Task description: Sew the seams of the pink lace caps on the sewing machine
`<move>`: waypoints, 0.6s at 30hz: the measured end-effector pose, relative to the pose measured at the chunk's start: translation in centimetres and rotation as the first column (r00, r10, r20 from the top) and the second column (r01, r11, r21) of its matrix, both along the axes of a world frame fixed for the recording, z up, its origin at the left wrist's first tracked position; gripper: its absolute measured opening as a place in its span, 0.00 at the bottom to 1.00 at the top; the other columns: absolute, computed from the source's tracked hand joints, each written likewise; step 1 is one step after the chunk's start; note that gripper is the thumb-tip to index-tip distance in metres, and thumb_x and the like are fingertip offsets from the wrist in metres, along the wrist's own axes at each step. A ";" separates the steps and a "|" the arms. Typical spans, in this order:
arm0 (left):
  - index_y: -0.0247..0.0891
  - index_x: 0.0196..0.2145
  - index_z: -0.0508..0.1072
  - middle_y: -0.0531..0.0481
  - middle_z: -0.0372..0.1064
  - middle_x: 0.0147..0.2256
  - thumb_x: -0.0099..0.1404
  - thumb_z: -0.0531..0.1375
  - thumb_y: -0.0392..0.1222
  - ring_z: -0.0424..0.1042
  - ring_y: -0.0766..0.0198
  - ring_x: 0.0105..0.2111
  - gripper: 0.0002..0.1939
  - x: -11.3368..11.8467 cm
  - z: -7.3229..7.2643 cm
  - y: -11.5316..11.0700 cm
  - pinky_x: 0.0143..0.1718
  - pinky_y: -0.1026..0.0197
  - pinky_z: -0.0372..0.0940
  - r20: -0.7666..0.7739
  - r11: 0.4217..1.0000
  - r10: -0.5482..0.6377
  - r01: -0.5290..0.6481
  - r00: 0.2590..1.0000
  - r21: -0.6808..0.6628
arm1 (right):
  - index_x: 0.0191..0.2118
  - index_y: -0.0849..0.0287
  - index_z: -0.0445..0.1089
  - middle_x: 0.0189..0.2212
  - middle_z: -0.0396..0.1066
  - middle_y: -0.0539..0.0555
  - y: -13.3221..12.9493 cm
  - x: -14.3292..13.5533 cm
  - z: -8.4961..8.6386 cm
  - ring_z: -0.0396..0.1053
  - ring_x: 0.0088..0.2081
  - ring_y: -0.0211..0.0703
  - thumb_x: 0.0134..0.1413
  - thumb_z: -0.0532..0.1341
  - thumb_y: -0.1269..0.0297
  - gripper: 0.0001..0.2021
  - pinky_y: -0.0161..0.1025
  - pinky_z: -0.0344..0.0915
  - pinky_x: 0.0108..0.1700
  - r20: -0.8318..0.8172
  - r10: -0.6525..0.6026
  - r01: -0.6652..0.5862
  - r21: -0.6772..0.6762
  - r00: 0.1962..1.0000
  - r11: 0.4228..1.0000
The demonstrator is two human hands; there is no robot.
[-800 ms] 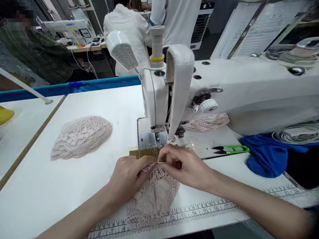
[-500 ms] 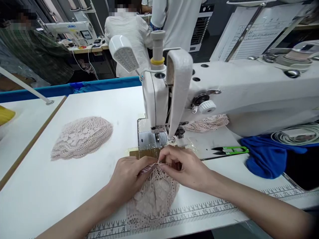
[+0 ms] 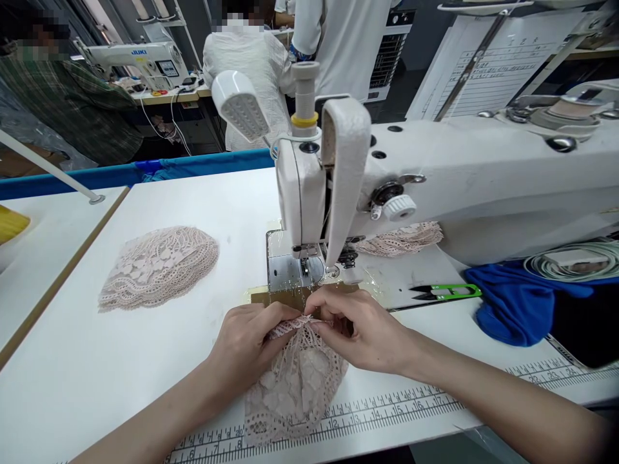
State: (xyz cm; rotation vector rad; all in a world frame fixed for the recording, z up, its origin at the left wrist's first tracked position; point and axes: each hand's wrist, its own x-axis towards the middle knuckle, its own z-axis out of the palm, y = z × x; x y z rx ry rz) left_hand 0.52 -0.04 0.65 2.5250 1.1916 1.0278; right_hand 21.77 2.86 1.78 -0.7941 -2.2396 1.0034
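Observation:
A pale pink lace piece (image 3: 300, 386) hangs down toward the table's front edge, its top gathered into small pleats. My left hand (image 3: 249, 338) pinches the gathered edge from the left, thumb and forefinger together. On the other side, my right hand (image 3: 360, 328) is closed on the same edge, its fingertips close to the left ones. Both hands are just in front of the sewing machine's needle plate (image 3: 283, 274), and the lace is apart from the presser foot (image 3: 305, 267).
The white sewing machine (image 3: 435, 161) spans the right side. Another folded lace piece (image 3: 159, 267) lies at left; more lace (image 3: 403, 238) sits behind the needle. Green thread snips (image 3: 447, 292) and a blue cloth (image 3: 512, 306) lie at right. A printed ruler (image 3: 377, 415) runs along the front.
The left fingers have shifted slightly, showing more of the gathered edge. Both hands keep their pinch on the lace in nearly the same place.

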 end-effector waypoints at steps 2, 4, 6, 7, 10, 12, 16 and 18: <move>0.37 0.36 0.70 0.57 0.70 0.21 0.70 0.55 0.40 0.68 0.72 0.18 0.06 0.0 0.1 0.0 0.21 0.69 0.60 -0.004 1.000 0.002 -0.002 1.000 0.019 | 0.41 0.60 0.66 0.19 0.59 0.41 0.0 0.0 -0.2 0.57 0.19 0.29 0.61 0.55 0.71 0.04 0.29 0.55 0.22 -0.023 0.003 -0.001 0.085 1.000 0.996; 0.36 0.37 0.70 0.57 0.71 0.22 0.70 0.55 0.39 0.68 0.71 0.19 0.06 -0.1 0.2 0.1 0.22 0.69 0.62 -0.022 0.999 -0.010 0.011 1.000 0.040 | 0.41 0.61 0.66 0.20 0.62 0.42 0.1 0.1 -0.5 0.58 0.19 0.29 0.63 0.54 0.72 0.05 0.29 0.56 0.21 -0.045 0.000 0.010 0.228 0.999 0.974; 0.36 0.38 0.69 0.57 0.71 0.22 0.70 0.55 0.38 0.68 0.71 0.19 0.04 -0.2 0.1 0.2 0.22 0.68 0.63 -0.034 0.997 -0.032 0.034 0.999 0.071 | 0.40 0.61 0.67 0.20 0.65 0.43 0.2 0.3 -0.8 0.59 0.19 0.28 0.64 0.54 0.72 0.05 0.28 0.56 0.21 -0.058 -0.012 0.035 0.419 0.998 0.908; 0.36 0.38 0.69 0.56 0.72 0.23 0.69 0.55 0.37 0.69 0.71 0.19 0.04 -0.2 0.1 0.2 0.23 0.68 0.64 -0.033 0.995 -0.045 0.048 0.998 0.091 | 0.40 0.61 0.67 0.20 0.66 0.43 0.3 0.4 -0.8 0.59 0.19 0.29 0.63 0.55 0.73 0.05 0.29 0.56 0.20 -0.053 -0.020 0.045 0.520 0.998 0.853; 0.34 0.44 0.67 0.53 0.74 0.26 0.69 0.55 0.36 0.70 0.70 0.20 0.07 -0.1 0.0 0.1 0.23 0.67 0.65 -0.022 0.990 -0.069 0.072 0.997 0.125 | 0.38 0.65 0.70 0.17 0.65 0.44 0.4 0.7 -0.6 0.57 0.18 0.30 0.59 0.57 0.78 0.06 0.31 0.54 0.18 -0.018 -0.036 0.037 0.765 0.999 0.643; 0.32 0.49 0.65 0.53 0.74 0.26 0.69 0.55 0.37 0.70 0.69 0.20 0.12 0.2 -0.1 -0.1 0.22 0.66 0.65 -0.022 0.988 -0.083 0.085 0.996 0.131 | 0.34 0.66 0.71 0.17 0.65 0.45 0.3 0.8 -0.2 0.58 0.18 0.31 0.56 0.58 0.79 0.05 0.32 0.55 0.18 -0.007 -0.017 0.014 0.856 1.000 0.517; 0.33 0.51 0.65 0.58 0.70 0.20 0.69 0.52 0.34 0.64 0.71 0.15 0.14 0.6 0.1 -0.3 0.19 0.66 0.60 -0.037 0.981 -0.108 0.112 0.994 0.157 | 0.27 0.64 0.72 0.17 0.66 0.46 -0.1 0.6 0.1 0.62 0.20 0.32 0.49 0.64 0.78 0.04 0.32 0.58 0.19 -0.010 0.044 -0.006 0.933 0.999 0.360; 0.34 0.48 0.67 0.58 0.70 0.20 0.67 0.52 0.31 0.63 0.71 0.15 0.13 0.5 0.1 -0.3 0.18 0.67 0.59 -0.030 0.981 -0.094 0.097 0.995 0.170 | 0.26 0.64 0.72 0.16 0.65 0.46 -0.2 0.5 0.1 0.62 0.20 0.32 0.47 0.65 0.78 0.04 0.32 0.58 0.19 -0.005 0.049 -0.011 0.947 0.999 0.321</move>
